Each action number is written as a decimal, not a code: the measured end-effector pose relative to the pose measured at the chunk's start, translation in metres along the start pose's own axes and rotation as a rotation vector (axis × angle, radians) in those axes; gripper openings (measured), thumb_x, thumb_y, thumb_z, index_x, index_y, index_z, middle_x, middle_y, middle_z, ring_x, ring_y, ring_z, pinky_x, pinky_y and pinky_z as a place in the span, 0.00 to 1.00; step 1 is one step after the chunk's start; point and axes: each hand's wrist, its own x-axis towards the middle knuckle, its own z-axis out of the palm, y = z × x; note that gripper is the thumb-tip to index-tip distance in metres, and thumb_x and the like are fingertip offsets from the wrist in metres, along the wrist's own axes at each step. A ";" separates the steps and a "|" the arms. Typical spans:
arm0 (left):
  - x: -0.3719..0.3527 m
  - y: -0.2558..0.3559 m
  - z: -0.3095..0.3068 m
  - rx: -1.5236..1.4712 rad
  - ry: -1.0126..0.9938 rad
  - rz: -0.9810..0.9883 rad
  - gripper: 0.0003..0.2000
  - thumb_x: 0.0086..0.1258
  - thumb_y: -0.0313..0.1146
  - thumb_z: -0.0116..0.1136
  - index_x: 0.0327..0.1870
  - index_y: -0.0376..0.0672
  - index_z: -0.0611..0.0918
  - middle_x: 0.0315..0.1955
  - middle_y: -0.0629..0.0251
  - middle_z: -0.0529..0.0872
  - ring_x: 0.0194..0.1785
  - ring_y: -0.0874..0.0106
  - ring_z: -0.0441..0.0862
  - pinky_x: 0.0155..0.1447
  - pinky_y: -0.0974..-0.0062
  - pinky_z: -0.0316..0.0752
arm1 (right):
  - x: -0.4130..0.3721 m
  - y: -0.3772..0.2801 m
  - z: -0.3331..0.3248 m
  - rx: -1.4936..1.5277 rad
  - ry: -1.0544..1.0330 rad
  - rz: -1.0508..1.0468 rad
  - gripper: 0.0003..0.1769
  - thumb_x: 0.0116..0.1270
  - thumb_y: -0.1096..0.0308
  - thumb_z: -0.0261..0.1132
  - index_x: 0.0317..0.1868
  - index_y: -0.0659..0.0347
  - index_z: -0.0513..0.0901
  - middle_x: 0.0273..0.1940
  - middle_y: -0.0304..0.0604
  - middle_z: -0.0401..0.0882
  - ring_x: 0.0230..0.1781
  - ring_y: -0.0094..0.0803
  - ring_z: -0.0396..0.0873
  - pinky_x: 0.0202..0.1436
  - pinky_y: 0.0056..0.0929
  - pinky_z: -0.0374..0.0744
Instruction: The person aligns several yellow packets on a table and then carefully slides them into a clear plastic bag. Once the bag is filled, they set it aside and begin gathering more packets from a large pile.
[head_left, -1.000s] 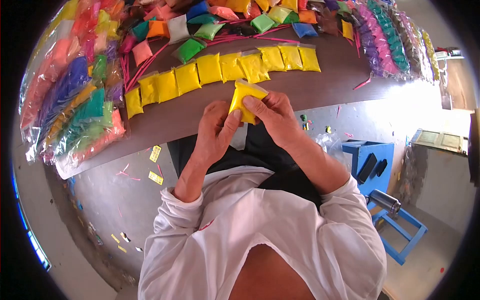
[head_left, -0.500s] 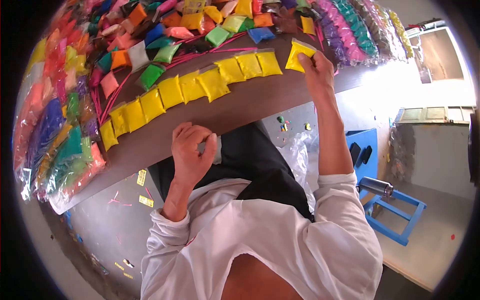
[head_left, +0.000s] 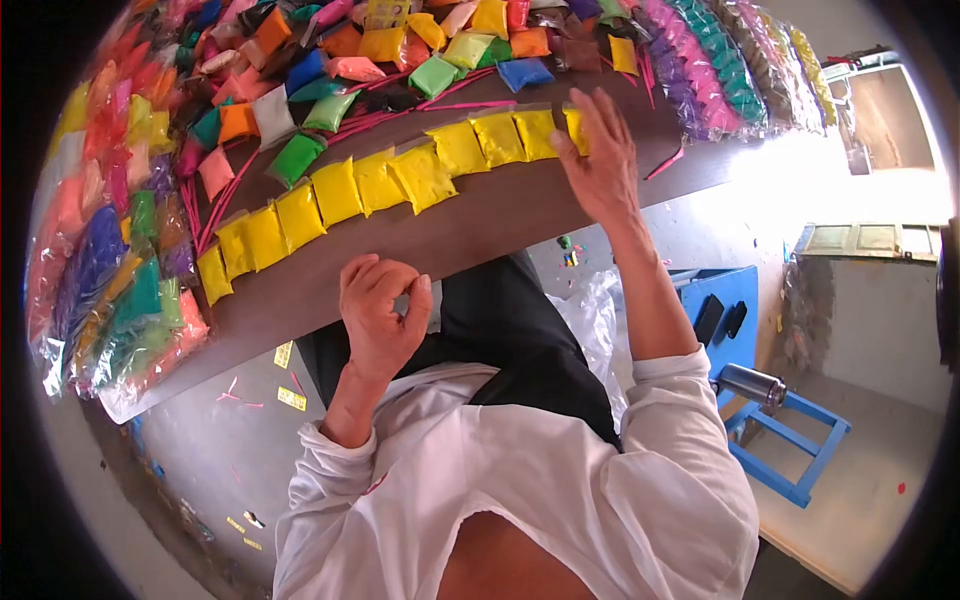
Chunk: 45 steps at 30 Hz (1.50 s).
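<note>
1. Packets of yellow material [head_left: 338, 193], eleven by count, lie side by side in a slanting, slightly bowed row across the table [head_left: 510, 220], some edges overlapping; the row climbs from near left to far right.
2. Right hand [head_left: 606, 172] is open, fingers extended and empty of any grip, over the row's far right end. It partly covers the rightmost yellow packet [head_left: 574, 122], which shows beside the fingers and thumb; whether the palm presses on it cannot be told.
3. Left hand [head_left: 383, 310] is half open by the table's near edge, its fingers loosely curled and the thumb arched toward the forefinger, a gap visible inside the loop. It is apart from the row.
4. Just beyond the row lie a green packet [head_left: 297, 158] and thin pink sticks [head_left: 458, 105], and behind these a heap of loose packets [head_left: 435, 75] in many colours.
5. Clear bags [head_left: 95, 270] filled with coloured packets are piled along the table's left side; strips of bagged packets [head_left: 712, 105], purple, pink and teal among them, occupy the far right.
6. Off the table, on the right, are a blue box [head_left: 745, 282], a metal flask [head_left: 752, 384] and a blue stool frame [head_left: 825, 450].
</note>
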 end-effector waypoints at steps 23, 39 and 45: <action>-0.006 -0.004 0.003 0.035 0.054 0.074 0.03 0.57 0.23 0.63 0.27 0.40 0.80 0.28 0.63 0.83 0.35 0.60 0.81 0.57 0.59 0.72 | -0.054 -0.099 0.008 0.301 0.026 -0.289 0.13 0.59 0.75 0.64 0.46 0.64 0.82 0.46 0.49 0.83 0.49 0.47 0.80 0.54 0.41 0.75; -0.006 -0.006 0.004 0.049 0.087 0.080 0.04 0.55 0.24 0.63 0.27 0.43 0.79 0.26 0.66 0.82 0.33 0.62 0.80 0.56 0.60 0.73 | -0.032 -0.101 0.020 -0.046 -0.149 -0.256 0.23 0.68 0.61 0.61 0.62 0.57 0.76 0.65 0.50 0.70 0.69 0.51 0.65 0.66 0.48 0.66; -0.007 -0.007 0.005 0.027 0.106 0.079 0.05 0.54 0.24 0.65 0.26 0.43 0.78 0.27 0.65 0.82 0.33 0.62 0.80 0.56 0.60 0.73 | -0.027 -0.111 0.019 -0.086 -0.133 -0.273 0.22 0.67 0.60 0.62 0.60 0.56 0.78 0.65 0.48 0.72 0.68 0.50 0.66 0.66 0.47 0.65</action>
